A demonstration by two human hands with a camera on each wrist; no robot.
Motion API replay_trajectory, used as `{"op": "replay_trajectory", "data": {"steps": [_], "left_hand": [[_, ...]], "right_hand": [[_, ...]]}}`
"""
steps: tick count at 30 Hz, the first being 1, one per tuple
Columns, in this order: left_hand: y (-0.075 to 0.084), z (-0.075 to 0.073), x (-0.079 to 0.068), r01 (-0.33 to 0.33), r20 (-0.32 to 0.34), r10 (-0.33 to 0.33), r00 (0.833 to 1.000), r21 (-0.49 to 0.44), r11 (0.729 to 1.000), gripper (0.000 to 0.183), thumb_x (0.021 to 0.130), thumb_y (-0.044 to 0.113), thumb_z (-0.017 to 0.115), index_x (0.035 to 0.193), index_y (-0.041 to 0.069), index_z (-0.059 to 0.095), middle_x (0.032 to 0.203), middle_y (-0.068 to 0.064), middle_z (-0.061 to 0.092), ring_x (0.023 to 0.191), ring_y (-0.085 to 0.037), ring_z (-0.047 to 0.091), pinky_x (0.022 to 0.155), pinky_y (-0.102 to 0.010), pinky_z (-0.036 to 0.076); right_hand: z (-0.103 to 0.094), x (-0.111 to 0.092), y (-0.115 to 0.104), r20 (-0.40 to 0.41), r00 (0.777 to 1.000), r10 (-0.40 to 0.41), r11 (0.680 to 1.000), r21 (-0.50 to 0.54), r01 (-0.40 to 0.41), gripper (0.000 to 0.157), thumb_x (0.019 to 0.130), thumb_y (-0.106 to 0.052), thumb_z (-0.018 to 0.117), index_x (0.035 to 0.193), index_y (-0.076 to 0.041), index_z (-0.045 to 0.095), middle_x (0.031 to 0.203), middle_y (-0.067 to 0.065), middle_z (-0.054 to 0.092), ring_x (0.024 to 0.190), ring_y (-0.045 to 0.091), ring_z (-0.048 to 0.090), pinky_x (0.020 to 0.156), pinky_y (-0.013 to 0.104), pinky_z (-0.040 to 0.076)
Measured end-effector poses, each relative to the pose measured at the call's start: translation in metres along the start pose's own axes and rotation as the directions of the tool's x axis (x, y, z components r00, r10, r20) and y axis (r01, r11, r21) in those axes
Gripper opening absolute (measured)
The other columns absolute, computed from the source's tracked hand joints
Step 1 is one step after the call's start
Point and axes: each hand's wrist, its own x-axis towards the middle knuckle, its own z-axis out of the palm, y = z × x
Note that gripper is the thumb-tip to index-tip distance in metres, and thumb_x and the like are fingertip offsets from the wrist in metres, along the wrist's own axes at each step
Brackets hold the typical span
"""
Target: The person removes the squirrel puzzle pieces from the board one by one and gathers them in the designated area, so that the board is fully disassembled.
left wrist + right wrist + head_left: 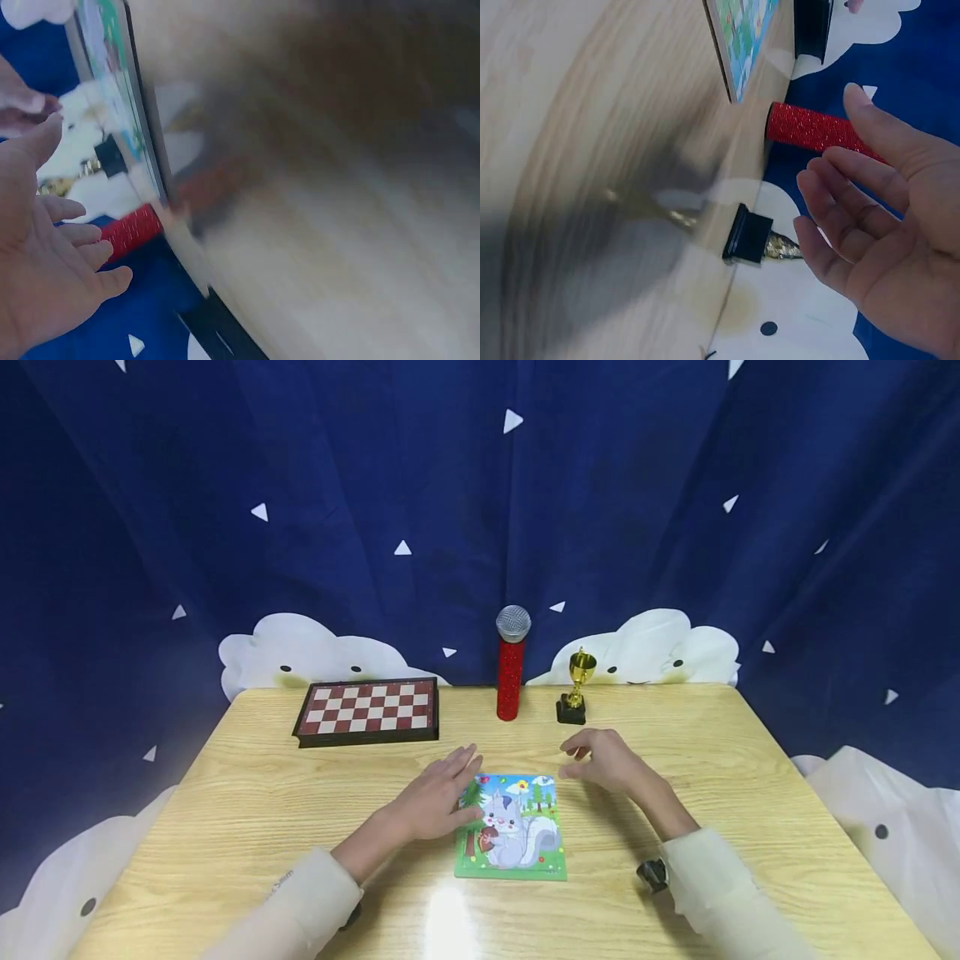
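A square picture puzzle [517,835] with a grey squirrel holding an acorn lies on the wooden table in front of the person. Over its upper left edge is the left hand [435,793], fingers spread and fairly straight, gripping nothing; the left wrist view shows its palm [52,277] too. The right hand [603,762] hovers just right of the puzzle's upper corner. Its fingers are loosely bent with a gap to the thumb, and nothing is between them in the right wrist view, where the palm [900,247] faces the camera.
Behind the puzzle stands a red glittery microphone [510,668] with a silver head. A small gold trophy [576,689] on a black base is to its right. At the back left lies a red-and-white checkered board [367,710]. A dark blue curtain [480,485] hangs behind the table [247,802].
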Motion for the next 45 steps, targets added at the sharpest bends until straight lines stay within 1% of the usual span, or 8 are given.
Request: {"op": "replay_trajectory", "data": {"steps": [4,9,17,21,24,33,39,45], "left_hand": [[0.012,0.010,0.002,-0.035,0.057,0.035,0.998,0.008,0.999,0.075,0.093,0.047,0.053,0.148,0.003,0.029,0.158,-0.015,0.018,0.147,-0.032,0.018,0.115,-0.051,0.025],[0.024,0.021,0.002,-0.061,0.125,0.057,0.991,0.031,0.998,0.073,0.094,0.049,0.051,0.150,0.008,0.027,0.159,-0.012,0.017,0.147,-0.028,0.017,0.116,-0.050,0.024],[0.039,0.031,0.004,-0.097,0.166,0.082,0.983,0.083,0.992,0.074,0.093,0.053,0.050,0.150,0.012,0.027,0.159,-0.010,0.018,0.147,-0.028,0.018,0.115,-0.050,0.027],[0.045,0.035,0.004,-0.127,0.180,0.105,0.978,0.114,0.985,0.074,0.092,0.054,0.049,0.150,0.012,0.029,0.159,-0.009,0.019,0.147,-0.028,0.020,0.114,-0.048,0.028],[0.047,0.037,0.004,-0.132,0.196,0.107,0.975,0.118,0.984,0.077,0.091,0.056,0.050,0.150,0.012,0.029,0.159,-0.009,0.018,0.147,-0.027,0.020,0.114,-0.049,0.029],[0.048,0.040,0.005,-0.118,0.222,0.086,0.971,0.138,0.983,0.080,0.088,0.061,0.050,0.150,0.014,0.029,0.159,-0.011,0.018,0.147,-0.027,0.019,0.114,-0.049,0.029],[0.048,0.041,0.007,-0.119,0.220,0.077,0.972,0.183,0.976,0.082,0.088,0.064,0.047,0.151,0.015,0.027,0.159,-0.010,0.017,0.147,-0.026,0.018,0.114,-0.048,0.028],[0.048,0.040,0.007,-0.105,0.237,0.055,0.970,0.204,0.973,0.082,0.088,0.066,0.045,0.151,0.017,0.026,0.160,-0.009,0.016,0.147,-0.025,0.018,0.115,-0.046,0.028]], "right_hand": [[0.011,0.002,-0.002,0.048,0.999,0.026,0.998,0.052,-0.028,0.037,0.077,-0.020,0.078,0.107,-0.001,0.069,0.094,0.010,0.069,0.084,0.017,0.061,0.070,0.028,0.049],[0.026,0.003,-0.003,0.096,0.995,0.039,0.995,0.085,-0.047,0.032,0.076,-0.019,0.078,0.103,-0.004,0.071,0.094,0.004,0.068,0.082,0.012,0.059,0.071,0.026,0.050],[0.041,0.003,-0.003,0.106,0.994,0.020,0.998,0.061,-0.027,0.028,0.073,-0.019,0.079,0.099,-0.008,0.073,0.090,0.002,0.065,0.080,0.011,0.055,0.072,0.026,0.049],[0.045,0.003,-0.003,0.128,0.991,0.048,0.996,0.074,-0.057,0.029,0.073,-0.018,0.080,0.099,-0.009,0.072,0.091,0.001,0.063,0.082,0.011,0.055,0.075,0.027,0.049],[0.048,0.002,-0.003,0.132,0.990,0.056,0.995,0.069,-0.065,0.026,0.073,-0.016,0.080,0.097,-0.010,0.072,0.089,0.000,0.062,0.082,0.011,0.055,0.076,0.028,0.049],[0.050,0.001,-0.006,0.114,0.993,-0.013,1.000,0.026,0.010,0.028,0.071,-0.014,0.082,0.095,-0.006,0.070,0.084,0.002,0.061,0.077,0.011,0.054,0.069,0.023,0.047],[0.049,0.002,-0.012,0.107,0.994,0.011,0.999,0.038,-0.015,0.032,0.067,-0.008,0.084,0.095,-0.004,0.067,0.082,0.004,0.060,0.074,0.012,0.053,0.068,0.023,0.046],[0.052,0.006,-0.012,0.134,0.991,0.031,0.999,0.039,-0.037,0.032,0.068,-0.007,0.083,0.093,-0.005,0.062,0.081,0.003,0.057,0.074,0.013,0.052,0.067,0.024,0.045]]}}
